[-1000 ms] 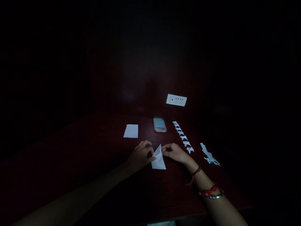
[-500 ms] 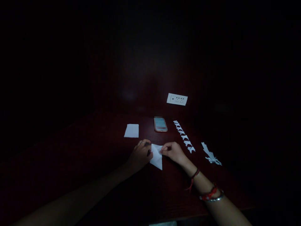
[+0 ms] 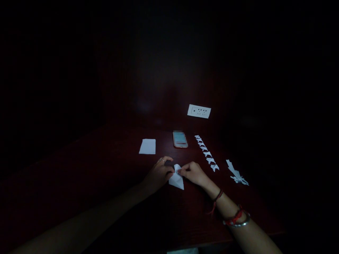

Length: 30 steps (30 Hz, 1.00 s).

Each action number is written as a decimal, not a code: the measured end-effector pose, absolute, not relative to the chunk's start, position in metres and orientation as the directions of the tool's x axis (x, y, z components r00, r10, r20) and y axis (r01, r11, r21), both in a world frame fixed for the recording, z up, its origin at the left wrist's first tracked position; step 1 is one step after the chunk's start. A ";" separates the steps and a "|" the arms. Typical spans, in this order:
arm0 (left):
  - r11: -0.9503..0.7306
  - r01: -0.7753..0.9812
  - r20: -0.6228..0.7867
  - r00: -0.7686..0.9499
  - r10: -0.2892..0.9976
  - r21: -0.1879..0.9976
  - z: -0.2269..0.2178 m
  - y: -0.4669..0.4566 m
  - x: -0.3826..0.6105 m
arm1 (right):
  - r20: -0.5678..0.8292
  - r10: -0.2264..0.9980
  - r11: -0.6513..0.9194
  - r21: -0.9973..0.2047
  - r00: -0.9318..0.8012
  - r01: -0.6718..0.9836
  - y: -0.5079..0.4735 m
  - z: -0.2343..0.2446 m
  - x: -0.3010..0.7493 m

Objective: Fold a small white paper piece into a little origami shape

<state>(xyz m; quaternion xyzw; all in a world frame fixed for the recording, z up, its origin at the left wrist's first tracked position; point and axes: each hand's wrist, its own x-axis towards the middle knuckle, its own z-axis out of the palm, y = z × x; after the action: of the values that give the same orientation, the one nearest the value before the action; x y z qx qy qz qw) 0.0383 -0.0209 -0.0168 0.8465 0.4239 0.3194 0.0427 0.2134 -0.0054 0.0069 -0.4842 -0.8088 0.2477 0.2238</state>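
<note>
While left hand (image 3: 159,175) and right hand (image 3: 194,173) pinch one sheet (image 3: 177,181), perhaps seven folded papers (image 3: 207,154) lie near.

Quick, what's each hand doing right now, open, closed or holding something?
Left hand: closed, holding the left edge of the folded white paper.
Right hand: closed, pinching the same paper near its upper right edge.

Qty: 2 hands, i.e. 1 L hand (image 3: 158,177) + 1 R hand (image 3: 195,173); 1 part-folded paper (image 3: 177,182); 1 flat white sheet (image 3: 147,146); approx. 7 small folded pcs (image 3: 208,154), dim so maybe off; 1 strip pile (image 3: 237,175); 1 socket plate (image 3: 199,111); 1 ring (image 3: 161,160); 2 red bands (image 3: 218,194); 1 metal bangle (image 3: 243,223); 1 bench (image 3: 119,158).
</note>
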 end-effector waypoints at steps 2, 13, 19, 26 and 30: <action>-0.655 0.680 0.494 0.467 0.733 0.330 -0.017 -0.021 0.037 | 0.096 0.901 0.384 -0.631 -0.423 0.674 -0.005 0.008 0.214; -0.675 0.671 0.486 0.499 0.718 0.307 -0.029 -0.008 0.032 | 0.021 0.925 0.279 -0.714 -0.378 0.642 -0.007 0.012 0.213; -0.679 0.672 0.469 0.517 0.716 0.295 -0.025 -0.011 0.032 | 0.019 0.920 0.292 -0.700 -0.391 0.652 -0.006 0.012 0.213; -0.693 0.673 0.476 0.535 0.698 0.259 -0.020 -0.016 0.034 | 0.028 0.921 0.299 -0.688 -0.388 0.661 -0.005 0.010 0.216; -0.687 0.658 0.459 0.529 0.714 0.308 -0.018 -0.016 0.034 | 0.023 0.928 0.284 -0.689 -0.372 0.667 -0.004 0.009 0.216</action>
<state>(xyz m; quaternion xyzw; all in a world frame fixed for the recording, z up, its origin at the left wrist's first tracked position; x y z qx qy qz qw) 0.0336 -0.0164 -0.0177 0.8731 0.3928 0.2846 0.0485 0.2160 -0.0040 0.0087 -0.5168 -0.7714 0.3014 0.2169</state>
